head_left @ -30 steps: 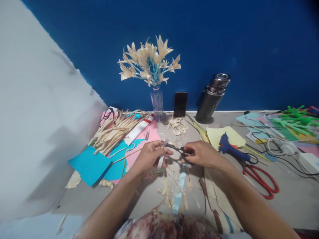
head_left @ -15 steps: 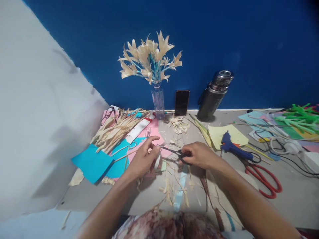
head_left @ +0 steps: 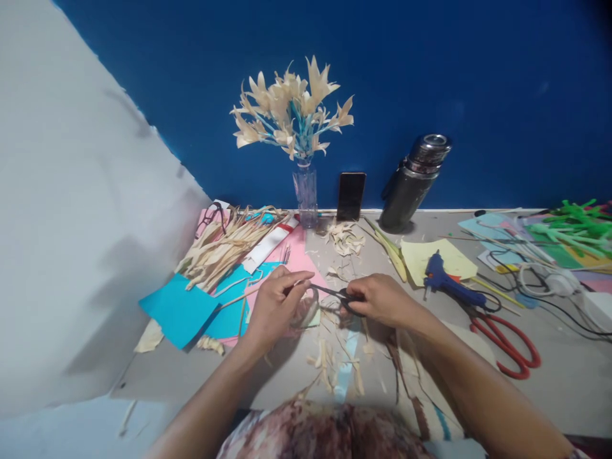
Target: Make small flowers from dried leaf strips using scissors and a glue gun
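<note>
My right hand [head_left: 377, 297] is closed around the black handles of a small pair of scissors [head_left: 335, 292], whose blades point left. The tips reach the fingers of my left hand [head_left: 282, 302], where thumb and forefinger are drawn together. Something small and pale seems to be in that pinch, but it is too blurred to name. Beneath the hands lie pale husk scraps [head_left: 325, 363] and a light blue strip [head_left: 345, 370]. Pink paper [head_left: 296, 255] lies just behind my left hand.
Behind stand a clear bottle [head_left: 306, 197] with pale husk flowers [head_left: 287, 102], a phone [head_left: 351, 196] and a dark flask [head_left: 411, 185]. Dried husks [head_left: 229, 242] and blue paper [head_left: 179, 309] lie left. On the right are a glue gun [head_left: 447, 284], red-handled scissors [head_left: 514, 347] and cables.
My left hand has shifted slightly right, its thumb and forefinger now nearer each other at the scissor tips. My right hand keeps its hold on the scissors. The view has shifted a little.
</note>
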Tool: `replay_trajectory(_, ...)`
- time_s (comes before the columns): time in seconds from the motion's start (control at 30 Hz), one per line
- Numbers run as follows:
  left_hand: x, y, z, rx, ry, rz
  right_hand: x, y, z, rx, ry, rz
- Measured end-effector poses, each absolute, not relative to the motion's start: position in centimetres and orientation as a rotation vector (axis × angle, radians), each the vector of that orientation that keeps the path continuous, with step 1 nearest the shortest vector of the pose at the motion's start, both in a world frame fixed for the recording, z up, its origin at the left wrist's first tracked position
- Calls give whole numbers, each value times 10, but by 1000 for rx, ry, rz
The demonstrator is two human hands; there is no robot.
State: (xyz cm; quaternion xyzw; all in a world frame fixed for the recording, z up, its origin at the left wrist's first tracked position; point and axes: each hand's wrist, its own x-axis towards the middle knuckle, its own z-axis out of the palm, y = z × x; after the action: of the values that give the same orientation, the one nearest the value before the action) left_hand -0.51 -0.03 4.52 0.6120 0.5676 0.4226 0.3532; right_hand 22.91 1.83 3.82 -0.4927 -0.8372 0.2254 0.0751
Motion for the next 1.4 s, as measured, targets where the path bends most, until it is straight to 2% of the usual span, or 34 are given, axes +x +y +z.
replay_trajectory(0.27,2,2,46,1482,1437,1139,243,22,46,-1628,-2398,771)
replay_trajectory(0.57,-5,13,60,1190,1433,1359,261,25,65,-2014,-2309,296)
replay_trajectory(0.73,-21,23,64,872,1131,1253,286,26,79,-2017,-2221,242)
replay_trajectory(0.87,-17,18,59,668,957,1131,287,18,63,-2154,-2315,194)
replay_trajectory(1.07,-11,13,59,590,836,1040,281,12,27,-2351,-2334,445)
replay_trajectory(1.23,-11,7,62,713,817,1006,295,14,21,-2173,-2352,694)
replay_trajectory(1.4,-10,0,58,773,848,1012,272,9,48,-2087,-2225,452)
